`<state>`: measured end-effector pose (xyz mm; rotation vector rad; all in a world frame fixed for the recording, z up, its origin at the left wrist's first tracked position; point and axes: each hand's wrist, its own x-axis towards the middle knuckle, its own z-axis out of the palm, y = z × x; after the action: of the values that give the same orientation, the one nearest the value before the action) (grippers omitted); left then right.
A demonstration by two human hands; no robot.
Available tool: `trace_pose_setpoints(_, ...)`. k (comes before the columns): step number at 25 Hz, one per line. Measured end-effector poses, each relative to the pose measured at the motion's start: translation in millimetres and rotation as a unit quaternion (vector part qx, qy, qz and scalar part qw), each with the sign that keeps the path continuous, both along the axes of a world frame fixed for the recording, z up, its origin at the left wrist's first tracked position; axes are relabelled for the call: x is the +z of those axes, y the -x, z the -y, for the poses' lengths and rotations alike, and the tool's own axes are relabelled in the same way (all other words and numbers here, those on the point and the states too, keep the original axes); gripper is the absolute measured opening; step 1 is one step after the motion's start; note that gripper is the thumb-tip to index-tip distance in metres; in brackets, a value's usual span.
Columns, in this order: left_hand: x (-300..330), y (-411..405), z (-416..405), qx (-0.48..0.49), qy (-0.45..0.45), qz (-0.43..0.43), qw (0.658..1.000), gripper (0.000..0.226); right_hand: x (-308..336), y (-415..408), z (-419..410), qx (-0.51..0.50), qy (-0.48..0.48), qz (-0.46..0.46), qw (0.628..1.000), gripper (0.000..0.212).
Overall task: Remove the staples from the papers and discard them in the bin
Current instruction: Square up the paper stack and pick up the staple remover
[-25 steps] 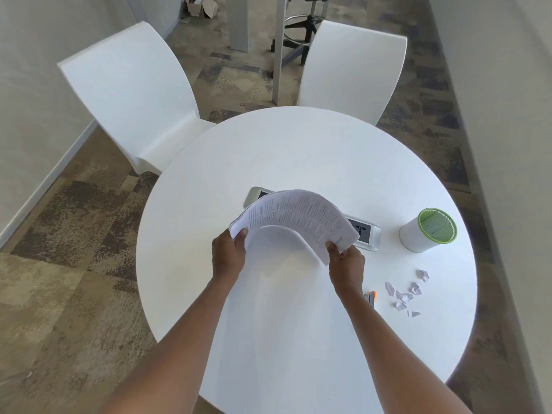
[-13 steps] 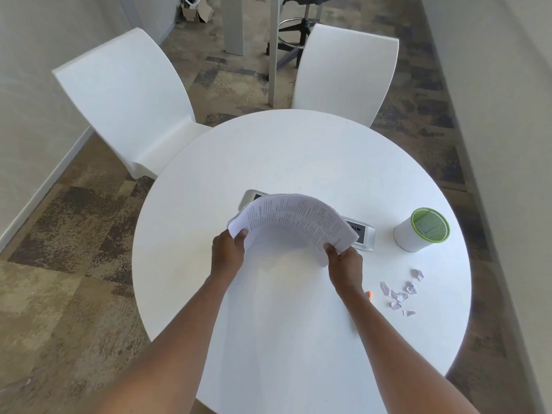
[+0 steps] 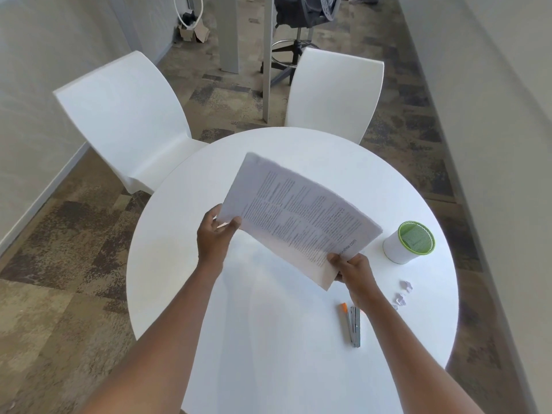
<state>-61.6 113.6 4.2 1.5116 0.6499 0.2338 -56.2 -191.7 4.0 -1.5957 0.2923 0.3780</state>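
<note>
A stack of printed papers (image 3: 295,216) is held up above the round white table (image 3: 268,339), tilted with its text facing me. My left hand (image 3: 216,237) grips its left corner and my right hand (image 3: 351,268) grips its lower right corner. A small white bin with a green rim (image 3: 407,242) stands on the table to the right of the papers. A metal staple remover with an orange tip (image 3: 352,324) lies on the table just below my right hand. I cannot make out any staple in the papers.
Several torn paper scraps (image 3: 403,292) lie on the table right of my right forearm. Two white chairs (image 3: 131,124) (image 3: 334,97) stand at the far side of the table. Walls run close on both sides.
The papers were bowed low over a flat device on the table; now they are lifted higher and tilted up flat. The device is hidden and the staple remover has come into sight.
</note>
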Motion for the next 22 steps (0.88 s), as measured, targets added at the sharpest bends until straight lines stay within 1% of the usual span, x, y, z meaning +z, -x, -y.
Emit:
trace_pose_setpoints(1,1,-1,1,0.008,0.065,0.000,0.998,0.060,0,2,3,0.003,-0.013,-0.007,1.000,0.016)
trace_pose_setpoints(3,2,-1,8,-0.003,0.188,-0.012,0.982,0.066,-1,6,5,0.003,-0.035,-0.020,0.999,0.016)
trace_pose_setpoints(4,2,1,14,-0.024,0.223,-0.021,0.974,0.066,-4,8,4,-0.002,-0.047,-0.026,0.999,0.017)
trace_pose_setpoints(5,2,3,21,-0.051,0.240,-0.027,0.969,0.061,-5,11,3,-0.010,-0.054,-0.031,0.998,0.018)
trace_pose_setpoints(6,3,4,29,-0.074,0.247,-0.030,0.966,0.049,-8,13,1,-0.019,-0.059,-0.038,0.997,0.018)
trace_pose_setpoints(7,4,5,36,-0.088,0.248,-0.031,0.964,0.038,-10,16,-1,-0.026,-0.060,-0.045,0.997,0.018)
trace_pose_setpoints(8,4,4,42,-0.093,0.247,-0.032,0.964,0.032,-13,18,-3,-0.028,-0.062,-0.052,0.996,0.017)
trace_pose_setpoints(13,2,-4,52,-0.088,0.179,-0.046,0.979,0.036,-17,27,-10,-0.015,-0.071,-0.060,0.996,0.020)
trace_pose_setpoints(18,8,-9,42,-0.074,0.144,-0.045,0.986,0.021,-4,17,-1,0.022,-0.088,-0.044,0.995,0.017)
trace_pose_setpoints(19,9,-10,38,-0.080,0.139,-0.045,0.986,0.017,3,11,5,0.025,-0.101,-0.040,0.994,0.020)
trace_pose_setpoints(20,11,-11,33,-0.090,0.134,-0.045,0.986,0.014,11,3,11,0.030,-0.112,-0.034,0.993,0.034)
trace_pose_setpoints(22,13,-14,26,-0.123,0.121,-0.048,0.984,0.018,29,-19,26,0.062,-0.116,-0.018,0.991,0.065)
